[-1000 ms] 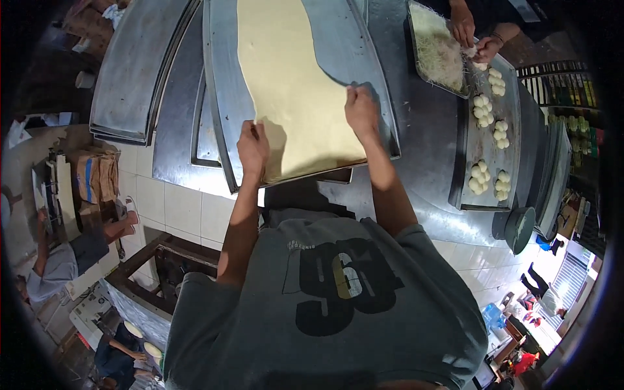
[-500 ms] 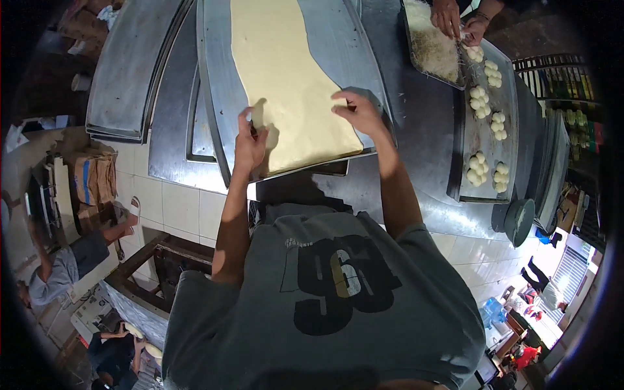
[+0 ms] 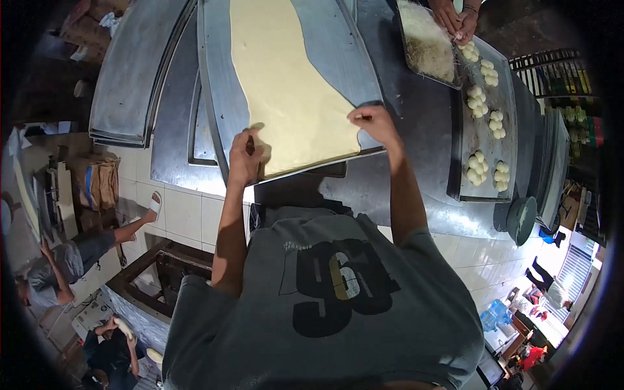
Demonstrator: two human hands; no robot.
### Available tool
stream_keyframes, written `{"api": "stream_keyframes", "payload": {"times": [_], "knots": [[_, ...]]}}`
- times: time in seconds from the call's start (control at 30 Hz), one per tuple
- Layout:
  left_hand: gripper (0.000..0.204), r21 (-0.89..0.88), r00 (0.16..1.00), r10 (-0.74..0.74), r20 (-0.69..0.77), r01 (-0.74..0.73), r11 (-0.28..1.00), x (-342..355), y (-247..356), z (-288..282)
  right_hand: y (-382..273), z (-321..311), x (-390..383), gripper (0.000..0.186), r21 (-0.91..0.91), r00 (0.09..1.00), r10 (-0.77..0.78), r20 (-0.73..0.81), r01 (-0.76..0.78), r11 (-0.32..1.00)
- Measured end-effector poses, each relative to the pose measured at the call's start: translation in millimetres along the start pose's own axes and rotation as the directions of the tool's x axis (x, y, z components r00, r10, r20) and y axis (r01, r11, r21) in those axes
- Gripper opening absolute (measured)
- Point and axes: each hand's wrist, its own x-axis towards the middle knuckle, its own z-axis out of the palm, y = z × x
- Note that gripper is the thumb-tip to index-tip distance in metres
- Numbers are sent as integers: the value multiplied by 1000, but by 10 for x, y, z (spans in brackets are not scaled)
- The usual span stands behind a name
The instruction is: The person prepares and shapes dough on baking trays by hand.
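A long sheet of pale yellow dough [image 3: 296,110] lies on a metal baking tray [image 3: 218,84] before me, its near end wide and close to the tray's front rim. My right hand [image 3: 377,125] is closed on the sheet's right edge, drawing a corner out to the right. At the opposite edge, my left hand [image 3: 246,156] has its fingers curled, with thumb and fingertips on the dough's near left side. Its fingertips are partly hidden, but the hand appears to pinch the edge.
At right, a tray [image 3: 460,175] carries several clusters of dough balls [image 3: 476,168]. Another person's hands [image 3: 460,25] work there beside a pan of pale shreds [image 3: 426,52]. Stacked trays [image 3: 133,71] stand left; a green bowl [image 3: 521,222] sits at the table's right corner.
My right hand has closed on the dough edge and moved slightly right, stretching the corner outward. My left hand has slid a little nearer me, fingers curling more.
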Motion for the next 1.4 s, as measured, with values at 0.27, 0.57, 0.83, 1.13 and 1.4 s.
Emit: {"api": "stream_keyframes", "payload": {"times": [0.27, 0.57, 0.83, 1.13, 1.4], "knots": [[19, 198, 999, 34, 34, -40, 979, -188, 134, -46, -43, -82, -104, 25, -90, 985, 55, 164, -41, 995], [20, 422, 994, 93, 53, -106, 900, -134, 49, -259, -405, 8, -66, 24, -278, 998, -14, 54, 28, 960], [45, 462, 861, 225, -456, 12, 887, 1465, 66, 242, -518, 925, 1586, 62, -200, 841, -36, -540, -86, 976], [39, 294, 947, -111, -301, 203, 934, 2160, 70, -13, -750, 865, 2125, 47, -462, 890, 307, -338, -441, 769], [14, -585, 943, -332, 13, 276, 762, 2022, 508, -179, -409, 397, 2152, 39, 59, 811, 297, -503, -311, 949]]}}
